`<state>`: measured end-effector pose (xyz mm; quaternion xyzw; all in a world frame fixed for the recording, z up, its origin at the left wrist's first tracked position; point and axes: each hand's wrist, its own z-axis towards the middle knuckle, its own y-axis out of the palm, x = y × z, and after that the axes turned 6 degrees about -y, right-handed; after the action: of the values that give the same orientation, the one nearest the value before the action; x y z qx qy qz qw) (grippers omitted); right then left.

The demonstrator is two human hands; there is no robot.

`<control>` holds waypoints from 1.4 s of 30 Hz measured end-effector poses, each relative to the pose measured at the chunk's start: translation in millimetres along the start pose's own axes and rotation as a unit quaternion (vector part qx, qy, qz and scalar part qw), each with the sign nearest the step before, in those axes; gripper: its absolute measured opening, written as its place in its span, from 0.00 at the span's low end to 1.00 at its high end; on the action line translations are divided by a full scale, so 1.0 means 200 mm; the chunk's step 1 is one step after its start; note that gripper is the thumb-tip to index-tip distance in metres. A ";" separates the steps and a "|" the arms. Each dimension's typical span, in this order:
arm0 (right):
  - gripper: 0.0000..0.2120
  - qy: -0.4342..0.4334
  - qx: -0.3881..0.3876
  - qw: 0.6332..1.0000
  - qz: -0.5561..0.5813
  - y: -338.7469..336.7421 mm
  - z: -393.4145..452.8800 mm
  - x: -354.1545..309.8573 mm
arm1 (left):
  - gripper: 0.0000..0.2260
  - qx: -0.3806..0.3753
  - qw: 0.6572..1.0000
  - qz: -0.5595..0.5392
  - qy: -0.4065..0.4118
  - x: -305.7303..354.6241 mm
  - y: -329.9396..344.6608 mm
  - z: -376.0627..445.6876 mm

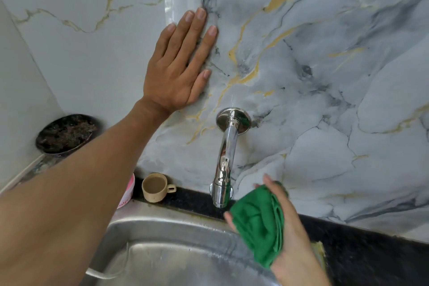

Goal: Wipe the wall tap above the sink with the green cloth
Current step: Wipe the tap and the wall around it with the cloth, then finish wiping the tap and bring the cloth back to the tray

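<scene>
A chrome wall tap [226, 155] juts from the marble-patterned wall [325, 76] and hangs over the steel sink [167, 246]. My right hand [292, 239] holds the bunched green cloth [260, 223] just to the right of the tap's spout, close to it but apart. My left hand [178, 65] lies flat on the wall, fingers spread, up and to the left of the tap's round wall flange.
A small beige cup [154, 187] stands on the black ledge [348, 239] left of the tap. A pink tub [126, 193] sits beside it, partly hidden by my left forearm. A dark round pan [67, 133] rests in the left corner.
</scene>
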<state>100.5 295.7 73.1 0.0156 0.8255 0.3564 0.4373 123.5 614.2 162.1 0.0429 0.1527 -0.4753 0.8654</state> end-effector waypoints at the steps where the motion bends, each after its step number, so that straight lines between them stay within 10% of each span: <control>1: 0.32 -0.055 0.031 0.998 -0.013 0.04 -0.03 -0.05 | 0.30 -0.002 1.000 -0.001 -0.002 0.00 -0.01 0.00; 5: 0.37 -0.389 0.081 0.893 -0.212 0.37 -0.02 -0.21 | 0.30 -0.010 1.000 -0.006 0.005 0.01 -0.02 0.01; 9: 0.29 -0.460 0.080 0.582 -0.666 0.60 0.07 -0.08 | 0.29 -0.005 1.000 -0.009 0.006 0.00 -0.02 0.01; 11: 0.32 -0.449 0.068 0.485 -0.747 0.57 0.06 0.03 | 0.29 -0.005 1.000 -0.005 0.008 0.00 -0.02 0.00; 16: 0.47 -0.484 0.032 0.421 -0.766 0.37 0.04 0.14 | 0.29 -0.021 1.000 -0.008 0.009 0.00 -0.04 0.02; 20: 0.33 -0.523 -0.011 0.364 -0.771 0.25 -0.07 0.27 | 0.27 -0.085 0.996 -0.025 -0.019 0.03 -0.18 0.03; 23: 0.34 -0.497 -0.087 0.453 -0.735 0.11 -0.20 0.29 | 0.27 -0.179 0.982 -0.038 -0.045 0.08 -0.37 0.10; 28: 0.28 -0.224 -0.018 0.900 -0.374 -0.23 -0.59 0.25 | 0.19 -0.322 0.847 -0.303 -0.297 0.33 -0.93 0.05; 30: 0.29 -0.019 0.011 0.990 -0.136 -0.47 -0.73 0.20 | 0.14 -0.343 0.753 -0.391 -0.404 0.55 -1.27 -0.06; 36: 0.24 0.133 0.028 0.990 -0.024 -1.06 -1.09 -0.02 | 0.06 -0.595 0.334 -0.475 -0.556 1.40 -1.98 -0.26; 38: 0.26 0.126 0.047 0.985 -0.112 -1.20 -1.16 -0.09 | 0.08 -0.614 0.282 -0.464 -0.573 1.64 -2.09 -0.30; 42: 0.18 0.077 0.152 0.949 -0.265 -1.55 -1.23 -0.22 | 0.17 -0.647 0.287 -0.431 -0.559 2.01 -2.21 -0.36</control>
<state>34.9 -92.1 6.7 -0.1650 0.8755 0.0976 0.4435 -60.6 62.8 1.9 -0.8795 -0.1140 -0.4349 0.1562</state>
